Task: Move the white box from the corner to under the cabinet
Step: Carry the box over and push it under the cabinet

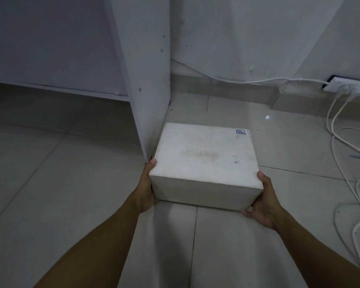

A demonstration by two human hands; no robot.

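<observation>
The white box point(205, 161) is a closed rectangular carton with a small blue stamp at its far right corner and handwriting on the lid. It is just right of the cabinet's side panel point(148, 84), over the tiled floor. My left hand point(147, 188) grips its left side, thumb on the top edge. My right hand point(262, 201) grips its near right corner, fingers underneath. I cannot tell whether the box rests on the floor or is lifted slightly. The open space under the cabinet point(60, 113) lies to the left.
A white power strip point(347, 85) sits by the wall at the right with plugs in it. Several white cables point(345, 163) trail over the floor along the right edge. A thin cable point(227, 79) runs along the wall's base.
</observation>
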